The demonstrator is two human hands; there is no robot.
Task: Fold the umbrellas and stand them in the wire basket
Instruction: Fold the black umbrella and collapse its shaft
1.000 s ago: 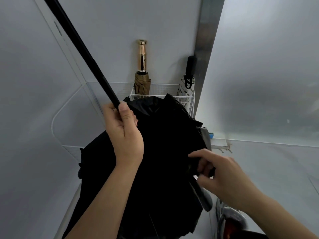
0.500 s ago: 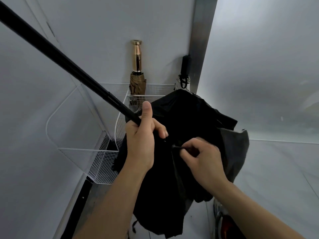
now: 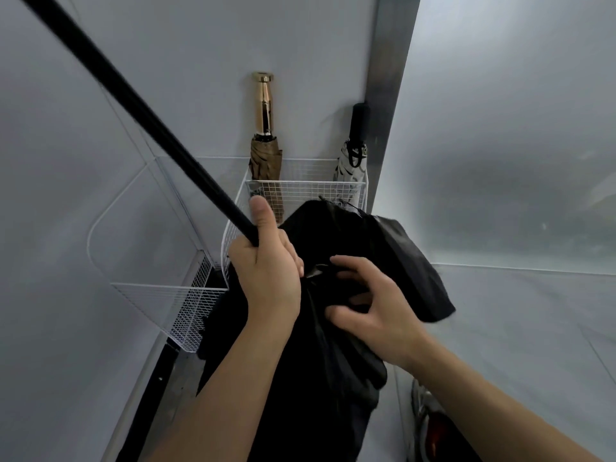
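My left hand (image 3: 266,271) clenches the slim black shaft (image 3: 133,105) of the long black fabric umbrella (image 3: 333,361); my right hand (image 3: 370,315) clutches its loose canopy. It hangs in front of the white wire basket (image 3: 306,188), where a tan gold-handled umbrella (image 3: 265,155) and a pale black-handled umbrella (image 3: 353,161) stand upright.

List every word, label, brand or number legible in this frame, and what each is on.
None can be read.
A small grey tag on the rim of the wire basket is too blurred.
The black umbrella, gold-handled umbrella and patterned umbrella show no lettering.
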